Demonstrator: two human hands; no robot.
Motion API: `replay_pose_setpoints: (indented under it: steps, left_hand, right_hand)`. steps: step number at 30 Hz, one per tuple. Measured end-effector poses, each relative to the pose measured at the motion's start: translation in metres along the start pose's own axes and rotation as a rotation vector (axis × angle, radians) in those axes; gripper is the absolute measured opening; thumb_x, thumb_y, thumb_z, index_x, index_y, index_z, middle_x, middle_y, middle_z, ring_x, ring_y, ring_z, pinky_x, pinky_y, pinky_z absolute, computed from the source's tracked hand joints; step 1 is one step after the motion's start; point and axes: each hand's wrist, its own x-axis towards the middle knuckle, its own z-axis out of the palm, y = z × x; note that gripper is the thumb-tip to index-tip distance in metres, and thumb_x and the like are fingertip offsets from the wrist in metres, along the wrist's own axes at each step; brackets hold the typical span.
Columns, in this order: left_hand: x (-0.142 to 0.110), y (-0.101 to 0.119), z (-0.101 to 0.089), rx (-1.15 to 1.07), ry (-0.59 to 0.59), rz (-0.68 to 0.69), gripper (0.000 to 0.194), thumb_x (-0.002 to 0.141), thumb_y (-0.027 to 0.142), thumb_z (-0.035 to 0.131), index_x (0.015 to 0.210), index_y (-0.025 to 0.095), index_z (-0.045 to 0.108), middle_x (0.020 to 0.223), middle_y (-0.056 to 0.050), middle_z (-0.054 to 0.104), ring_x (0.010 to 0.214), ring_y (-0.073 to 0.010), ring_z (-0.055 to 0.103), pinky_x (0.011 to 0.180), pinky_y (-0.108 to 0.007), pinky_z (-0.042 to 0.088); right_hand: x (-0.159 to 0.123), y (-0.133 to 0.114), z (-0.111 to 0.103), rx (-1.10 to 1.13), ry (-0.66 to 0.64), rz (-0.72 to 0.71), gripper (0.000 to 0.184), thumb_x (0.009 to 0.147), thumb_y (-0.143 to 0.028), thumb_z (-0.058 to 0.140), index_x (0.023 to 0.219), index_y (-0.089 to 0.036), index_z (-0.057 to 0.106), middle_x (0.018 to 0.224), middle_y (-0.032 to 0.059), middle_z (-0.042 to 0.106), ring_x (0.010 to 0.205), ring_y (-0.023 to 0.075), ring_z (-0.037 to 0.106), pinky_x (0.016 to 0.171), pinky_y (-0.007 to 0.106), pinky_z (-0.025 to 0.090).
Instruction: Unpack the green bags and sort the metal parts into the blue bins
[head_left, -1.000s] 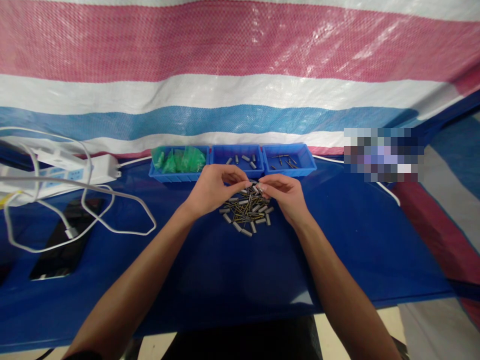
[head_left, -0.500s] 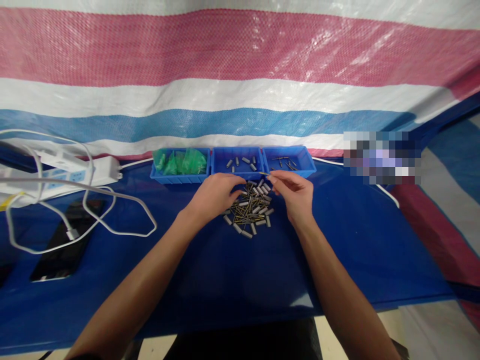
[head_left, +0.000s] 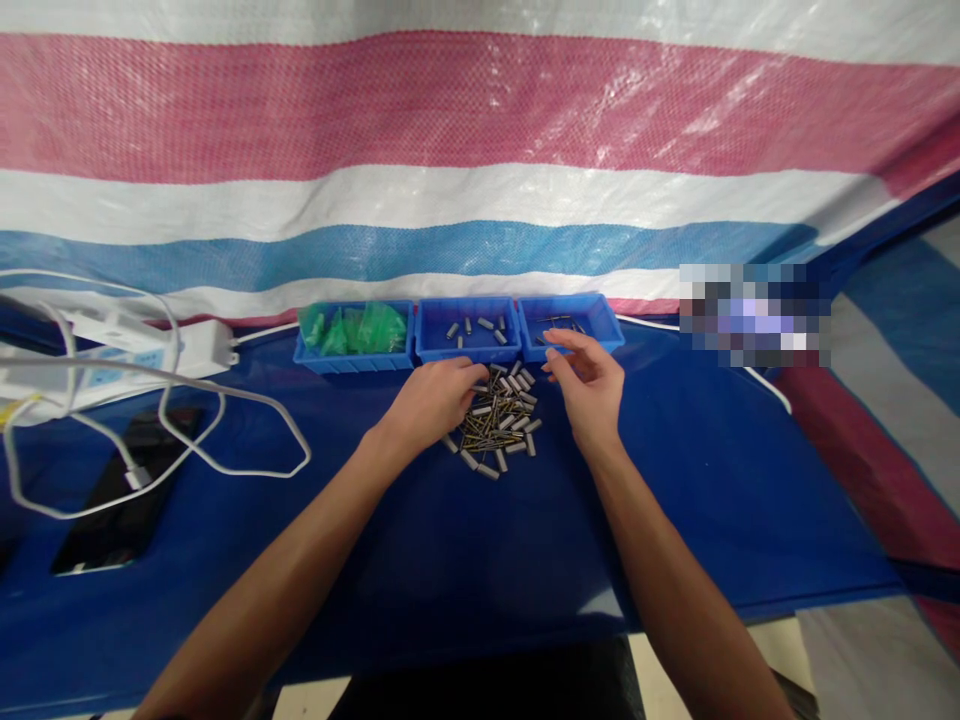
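Observation:
A pile of small grey metal cylinders and thin pins (head_left: 499,425), some brass-coloured, lies on the blue tabletop. At its upper left edge my left hand (head_left: 435,400) has its fingertips pressed together; whatever they may hold is hidden. To the right of the pile, my right hand (head_left: 596,390) is at the front edge of the right blue bin (head_left: 611,325), thumb and fingers apart, with nothing visible between them. Several thin pins lie in that bin, partly hidden by my fingers. The middle blue bin (head_left: 431,330) contains several grey cylinders.
A left blue bin (head_left: 352,362) holds green plastic bags (head_left: 367,328). White cables (head_left: 262,470) loop over a black phone (head_left: 124,500) beside a power strip (head_left: 187,345). A striped sheet (head_left: 480,120) hangs behind the bins. A pixelated patch covers something at the right.
The thin pin in my right hand no longer shows, and its fingers have spread near the right bin. My left fingers have closed at the pile. The view has shifted slightly.

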Motion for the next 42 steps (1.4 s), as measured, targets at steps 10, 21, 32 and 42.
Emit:
replay_pose_setpoints:
  steps: [10, 21, 32, 42]
  left_hand:
    - [0.000, -0.006, 0.005, -0.113, 0.087, 0.033, 0.035, 0.089, 0.006, 0.057, 0.118, 0.018, 0.073, 0.107, -0.009, 0.073, 0.087, -0.0212, 0.071, 0.081, -0.030, 0.056]
    - [-0.002, -0.015, -0.007, -0.127, -0.027, 0.120, 0.037, 0.089, 0.003, 0.057, 0.118, 0.020, 0.072, 0.112, -0.009, 0.074, 0.097, -0.0225, 0.073, 0.086, -0.030, 0.056]
    - [-0.001, -0.017, -0.013, -0.137, -0.028, 0.171, 0.039, 0.085, 0.001, 0.052, 0.115, 0.018, 0.071, 0.106, -0.008, 0.072, 0.087, -0.0193, 0.070, 0.079, -0.027, 0.055]
    - [-0.003, -0.008, -0.027, -0.407, 0.191, 0.179, 0.029, 0.097, 0.014, 0.049, 0.110, 0.019, 0.074, 0.109, -0.008, 0.075, 0.099, -0.0189, 0.069, 0.094, -0.031, 0.055]
  right_hand:
    - [-0.001, -0.003, 0.002, 0.007, -0.041, 0.027, 0.023, 0.084, -0.041, 0.078, 0.099, -0.023, 0.076, 0.104, 0.0059, 0.079, 0.068, 0.0154, 0.067, 0.066, 0.032, 0.059]
    - [-0.002, -0.001, 0.003, 0.034, -0.067, 0.041, 0.020, 0.086, -0.038, 0.077, 0.098, -0.022, 0.075, 0.099, 0.0053, 0.078, 0.065, 0.0149, 0.067, 0.061, 0.031, 0.056]
    - [-0.002, -0.001, 0.004, 0.039, -0.070, 0.076, 0.021, 0.085, -0.040, 0.077, 0.098, -0.023, 0.075, 0.098, 0.0045, 0.078, 0.065, 0.0150, 0.067, 0.062, 0.031, 0.057]
    - [-0.008, -0.006, 0.008, 0.045, -0.202, 0.097, 0.021, 0.086, -0.043, 0.076, 0.096, -0.025, 0.075, 0.085, 0.0020, 0.077, 0.069, 0.0174, 0.069, 0.067, 0.034, 0.059]
